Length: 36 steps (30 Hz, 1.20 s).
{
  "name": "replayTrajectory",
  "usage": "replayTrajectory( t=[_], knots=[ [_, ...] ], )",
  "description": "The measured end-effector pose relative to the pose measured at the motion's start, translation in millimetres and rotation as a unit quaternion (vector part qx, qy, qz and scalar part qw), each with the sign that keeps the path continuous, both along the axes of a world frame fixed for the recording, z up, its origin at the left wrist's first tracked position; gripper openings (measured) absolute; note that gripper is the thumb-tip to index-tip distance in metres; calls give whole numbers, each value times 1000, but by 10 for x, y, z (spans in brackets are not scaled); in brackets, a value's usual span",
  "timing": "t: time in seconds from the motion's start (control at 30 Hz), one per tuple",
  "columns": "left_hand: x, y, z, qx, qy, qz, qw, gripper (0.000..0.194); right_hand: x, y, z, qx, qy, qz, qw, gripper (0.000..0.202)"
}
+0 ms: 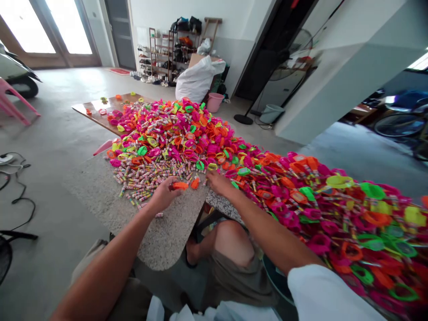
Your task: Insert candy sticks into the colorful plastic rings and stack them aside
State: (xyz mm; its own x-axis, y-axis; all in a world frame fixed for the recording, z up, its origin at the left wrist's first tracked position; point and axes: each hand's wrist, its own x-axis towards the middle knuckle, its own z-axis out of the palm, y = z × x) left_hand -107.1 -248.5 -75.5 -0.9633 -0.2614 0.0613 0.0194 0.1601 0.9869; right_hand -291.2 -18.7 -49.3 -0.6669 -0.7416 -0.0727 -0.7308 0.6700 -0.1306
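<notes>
My left hand (164, 195) is closed, thumb and fingers pinching an orange plastic piece (179, 185) just above the speckled stone tabletop (167, 236). Right of that lies a second small orange piece (195, 183). My right hand (216, 182) reaches to the near edge of the pile, its fingers bent together and pointing down; what they hold, if anything, is hidden. A yellow piece (212, 166) and a green piece (199, 165) are close to its fingertips. Many small wrapped candy-like rolls (147, 176) lie loose beyond my left hand.
A large heap of pink, orange, green and yellow plastic pieces (187, 133) spreads across the tables and down the right side (334, 214). Behind it stand a white sack (195, 78), a pink bucket (215, 102) and a shoe rack (167, 58). A fan stand (243, 119) is farther right.
</notes>
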Motion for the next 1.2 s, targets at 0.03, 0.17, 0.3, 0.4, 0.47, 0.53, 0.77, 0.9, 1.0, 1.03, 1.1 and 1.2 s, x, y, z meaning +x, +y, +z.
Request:
replayTrajectory(
  t=[0.03, 0.17, 0.3, 0.4, 0.47, 0.53, 0.77, 0.9, 1.0, 1.03, 1.1, 1.2],
  knots=[
    [0, -1, 22, 37, -2, -7, 999, 33, -1, 15, -23, 6, 1, -3, 1000, 36],
    [19, 9, 142, 131, -5, -24, 991, 40, 27, 1, -54, 9, -7, -17, 1000, 26],
    [41, 17, 226, 161, -7, -12, 987, 41, 160, -63, 42, -15, -20, -47, 999, 15],
    [46, 14, 256, 178, -4, -14, 984, 34, 432, -133, 162, -168, -126, -56, 976, 14],
    [48, 12, 277, 202, 2, -18, 979, 32, 666, -195, 235, -322, -247, -45, 913, 17],
    [54, 15, 306, 222, 8, -17, 975, 33, 888, -264, 288, -428, -317, -36, 845, 21],
    [97, 60, 395, 222, 38, -20, 974, 44, 1263, -382, 348, -514, -184, -26, 837, 21],
    [118, 78, 420, 181, 72, -36, 980, 41, 1335, -375, 358, -529, -176, -12, 830, 17],
    [122, 71, 435, 137, 102, -55, 984, 35, 1369, -372, 357, -522, -233, -1, 820, 16],
    [121, 64, 438, 113, 114, -55, 985, 33, 1373, -370, 359, -525, -256, -5, 812, 17],
    [117, 49, 439, 39, 143, -46, 988, 29, 1370, -363, 373, -545, -289, -26, 787, 20],
    [115, 42, 434, -95, 189, -30, 977, 26, 1348, -352, 402, -577, -312, -42, 753, 23]
  ],
)
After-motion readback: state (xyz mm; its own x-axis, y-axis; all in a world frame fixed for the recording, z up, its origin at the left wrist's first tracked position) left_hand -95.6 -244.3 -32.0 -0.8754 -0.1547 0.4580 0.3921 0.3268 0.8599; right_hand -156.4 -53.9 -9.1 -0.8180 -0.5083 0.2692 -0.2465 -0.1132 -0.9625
